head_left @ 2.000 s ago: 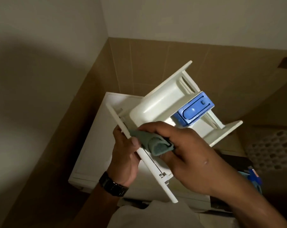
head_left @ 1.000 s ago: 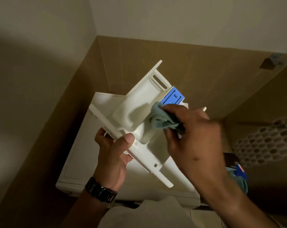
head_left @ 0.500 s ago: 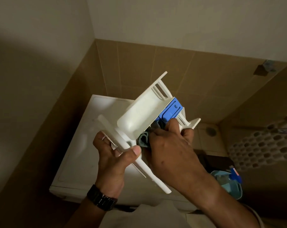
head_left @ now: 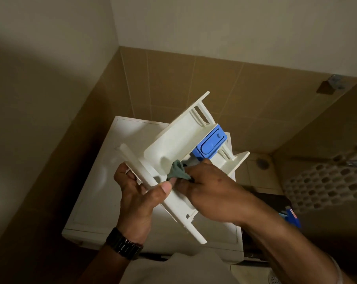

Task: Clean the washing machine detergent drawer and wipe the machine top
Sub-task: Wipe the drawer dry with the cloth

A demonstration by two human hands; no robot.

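**Drawer held over the washer, cloth pressed inside**

Tan wall tiles (head_left: pixel 173 83) line the lower walls of a dim corner, with plain pale wall above them, and a white washing machine (head_left: pixel 95 197) stands tucked into that corner with its flat top facing the camera. Held in the air above that top is the white detergent drawer (head_left: pixel 173 140), tilted, its front panel toward the person and its far end pointing up toward the tiles. A blue insert (head_left: pixel 211 143) sits in a compartment near the far end.

The left hand (head_left: pixel 138 193) clamps the drawer at its front panel: the thumb presses on the near face and the fingers wrap behind it. A dark wristwatch (head_left: pixel 124 245) is on that wrist.

The right hand (head_left: pixel 210 187) comes in from the right with its fingers curled tight around a bunched grey-green cloth (head_left: pixel 176 170), which is pushed against the drawer's inner wall just below the blue insert (the cloth's loose end pokes up beside the left thumb).

To the right, low down, a pale basket with round holes (head_left: pixel 327 181) stands beside the machine, and something small and blue (head_left: pixel 292 217) shows near the right forearm, too dim to identify.
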